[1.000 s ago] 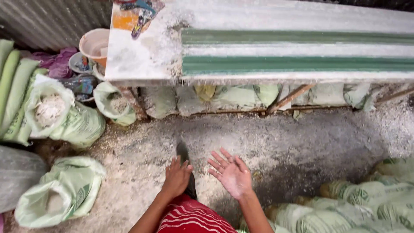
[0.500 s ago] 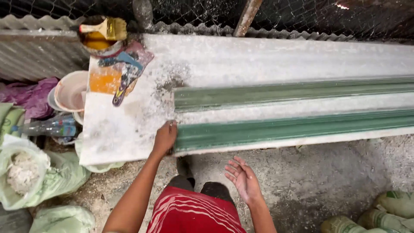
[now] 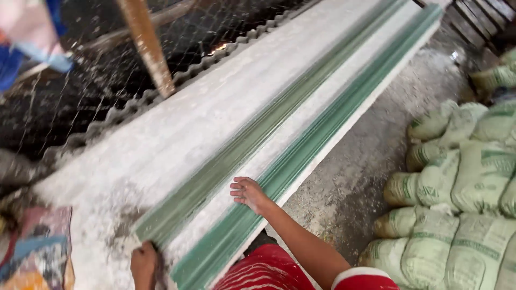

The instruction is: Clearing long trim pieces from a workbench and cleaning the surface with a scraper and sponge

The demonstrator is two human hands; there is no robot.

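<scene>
Two long green moulded strips lie side by side on a white dusty table (image 3: 177, 129), running from near me to the far right. My right hand (image 3: 248, 192) rests fingers-apart on the white band beside the nearer green strip (image 3: 322, 137). My left hand (image 3: 144, 262) sits at the near end of the farther green strip (image 3: 242, 145), its fingers curled at the end; whether it grips the strip is unclear. A red striped garment covers my lap at the bottom edge.
Stacked pale green sacks (image 3: 467, 177) fill the right side beside a grey concrete floor (image 3: 371, 161). Wire mesh and corrugated sheet (image 3: 161, 91) back the table, with a wooden post (image 3: 144, 43) leaning over it. A colourful cloth (image 3: 37, 247) lies at bottom left.
The view has swung right along the table. My right hand rose from over the floor onto the table beside the near strip. My left hand stays at the strips' near end.
</scene>
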